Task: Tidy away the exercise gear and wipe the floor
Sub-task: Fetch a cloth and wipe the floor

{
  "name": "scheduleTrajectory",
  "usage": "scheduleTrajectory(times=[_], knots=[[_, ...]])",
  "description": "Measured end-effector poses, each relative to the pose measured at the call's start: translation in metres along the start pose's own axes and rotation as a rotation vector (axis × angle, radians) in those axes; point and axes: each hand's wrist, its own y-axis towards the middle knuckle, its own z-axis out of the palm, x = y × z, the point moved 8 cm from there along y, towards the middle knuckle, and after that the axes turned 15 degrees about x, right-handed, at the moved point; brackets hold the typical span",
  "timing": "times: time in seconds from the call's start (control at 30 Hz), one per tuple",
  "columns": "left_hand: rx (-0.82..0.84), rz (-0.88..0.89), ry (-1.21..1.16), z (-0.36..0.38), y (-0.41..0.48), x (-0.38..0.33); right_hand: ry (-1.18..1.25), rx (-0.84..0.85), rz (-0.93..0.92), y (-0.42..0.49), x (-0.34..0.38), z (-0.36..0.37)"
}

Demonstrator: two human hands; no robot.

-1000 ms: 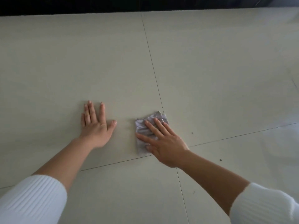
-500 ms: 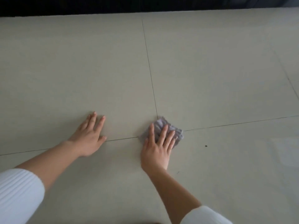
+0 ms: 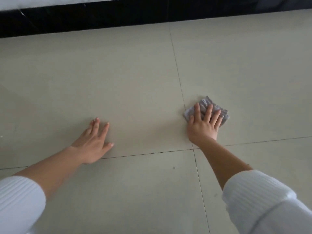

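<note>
A crumpled grey cloth [image 3: 205, 104] lies on the pale tiled floor [image 3: 128, 85], just right of a tile seam. My right hand [image 3: 203, 124] presses flat on the cloth with straight, spread fingers and covers its near part. My left hand [image 3: 93, 143] rests flat on the bare floor to the left, fingers straight, holding nothing. Both forearms come out of white ribbed sleeves. No exercise gear is in view.
A black skirting band [image 3: 101, 16] runs along the far edge of the floor, with a white surface above it. Dark grout lines cross near my right wrist. A small dark speck [image 3: 173, 167] lies on the near tile.
My right hand has slid the cloth to the right and away from me, across the tile seam. My left hand stays flat on the floor. The view has tilted up to show the skirting.
</note>
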Motion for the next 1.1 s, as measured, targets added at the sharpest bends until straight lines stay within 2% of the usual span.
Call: scheduleTrajectory(times=[0.03,0.1,0.23,0.3,0.37,0.43,0.53,0.67,0.77,0.83,1.0,1.1], knots=[[0.006,-0.014,-0.022,0.003,0.002,0.007,0.006,-0.014,-0.002,-0.008,0.021,0.011],[0.008,-0.021,-0.066,0.006,0.004,0.016,-0.074,0.004,-0.154,-0.034,0.076,0.044],[-0.061,0.032,-0.084,0.003,0.008,0.028,-0.378,0.053,-0.721,-0.109,0.169,0.115],[-0.098,0.012,-0.1,-0.005,0.016,0.042,-0.542,0.137,-0.947,-0.122,0.184,0.133],[-0.108,-0.047,-0.153,-0.011,0.022,0.058,-0.601,0.159,-1.096,-0.113,0.183,0.131],[-0.109,-0.059,-0.181,-0.01,0.025,0.067,-0.557,0.143,-1.04,-0.087,0.175,0.114],[-0.126,-0.014,-0.201,-0.003,0.026,0.072,-0.426,0.015,-0.727,-0.032,0.153,0.065],[-0.179,0.028,-0.171,0.002,0.033,0.081,-0.242,0.048,-0.302,0.023,0.131,0.015],[-0.177,0.059,-0.169,0.006,0.04,0.082,-0.148,0.005,-0.174,0.033,0.158,0.016],[-0.182,0.089,-0.191,0.007,0.043,0.082,-0.207,-0.016,-0.27,0.025,0.197,0.033],[-0.278,0.173,-0.205,0.005,0.045,0.106,-0.446,-0.004,-0.749,-0.036,0.278,0.092],[-0.323,0.034,-0.301,0.003,0.048,0.148,-0.584,0.078,-0.998,-0.038,0.276,0.098]])
